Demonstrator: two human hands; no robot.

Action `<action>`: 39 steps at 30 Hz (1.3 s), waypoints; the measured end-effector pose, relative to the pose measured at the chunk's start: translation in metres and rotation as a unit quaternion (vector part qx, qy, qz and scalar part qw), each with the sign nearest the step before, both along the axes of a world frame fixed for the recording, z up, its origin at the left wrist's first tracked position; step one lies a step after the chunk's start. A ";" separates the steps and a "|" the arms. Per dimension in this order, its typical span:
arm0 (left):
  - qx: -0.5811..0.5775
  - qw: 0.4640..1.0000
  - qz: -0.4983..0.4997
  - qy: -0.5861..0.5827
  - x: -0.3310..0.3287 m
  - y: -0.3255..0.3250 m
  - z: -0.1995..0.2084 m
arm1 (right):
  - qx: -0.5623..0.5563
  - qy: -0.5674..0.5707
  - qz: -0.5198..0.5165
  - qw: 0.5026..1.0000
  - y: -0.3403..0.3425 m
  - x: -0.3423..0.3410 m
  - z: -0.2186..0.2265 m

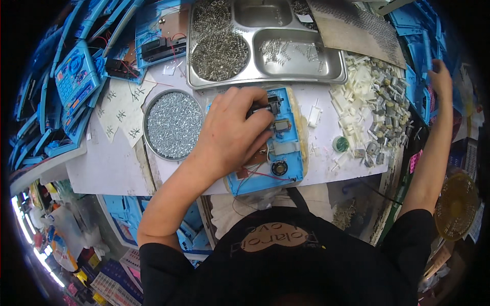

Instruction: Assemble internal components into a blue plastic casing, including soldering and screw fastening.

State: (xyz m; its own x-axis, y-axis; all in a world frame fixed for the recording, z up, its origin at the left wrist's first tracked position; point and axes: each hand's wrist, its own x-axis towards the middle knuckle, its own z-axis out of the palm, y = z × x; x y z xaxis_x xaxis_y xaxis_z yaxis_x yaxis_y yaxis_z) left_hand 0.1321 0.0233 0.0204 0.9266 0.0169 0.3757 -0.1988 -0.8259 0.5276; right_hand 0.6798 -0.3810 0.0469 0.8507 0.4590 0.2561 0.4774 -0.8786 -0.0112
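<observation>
An open blue plastic casing (286, 163) lies on the white table in front of me, with a small speaker, red wires and a circuit board inside. My left hand (232, 130) rests over its upper left part, fingers curled on a small black part (270, 104) near the casing's top. My right hand (440, 76) is stretched far to the right, its fingers closing on the edge of a blue casing (426, 51) in the stack there.
A round tin of small screws (173, 125) sits left of my left hand. A steel compartment tray (265, 46) with springs and screws lies behind. White plastic parts and small grey motors (375, 109) are heaped at right. Blue casings (76, 76) are piled at left.
</observation>
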 end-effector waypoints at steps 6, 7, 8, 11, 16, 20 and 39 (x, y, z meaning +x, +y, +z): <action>0.012 0.999 0.038 0.006 0.012 -0.005 0.006 | 0.177 -0.129 0.078 0.972 -0.007 -0.103 0.088; 0.016 0.998 0.051 0.017 0.014 -0.008 0.008 | 0.196 -0.100 0.108 0.969 -0.004 -0.139 0.101; 0.013 0.997 0.066 0.022 0.017 -0.011 0.008 | 0.213 -0.071 0.135 0.965 -0.003 -0.172 0.113; 0.026 0.994 0.096 0.037 0.018 -0.016 0.014 | 0.222 0.046 0.136 0.964 0.017 -0.259 0.129; -0.095 0.993 0.028 -0.069 -0.004 -0.006 0.058 | 0.195 0.315 0.287 0.883 0.104 -0.334 0.127; -0.130 0.989 -0.067 0.037 -0.018 -0.003 0.084 | 0.220 0.524 0.340 0.750 0.191 -0.332 0.106; -0.145 0.945 0.267 0.120 -0.072 -0.058 0.009 | 0.209 0.377 0.273 0.860 0.157 -0.455 -0.019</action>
State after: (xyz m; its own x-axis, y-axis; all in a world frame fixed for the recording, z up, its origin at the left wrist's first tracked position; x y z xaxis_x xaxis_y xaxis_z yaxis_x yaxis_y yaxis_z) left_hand 0.0600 -0.0349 0.0292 0.8144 0.5769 0.0629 0.3609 -0.5883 0.7237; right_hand 0.2251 -0.2241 0.0275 0.5340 0.8448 -0.0342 0.5358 -0.3694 -0.7593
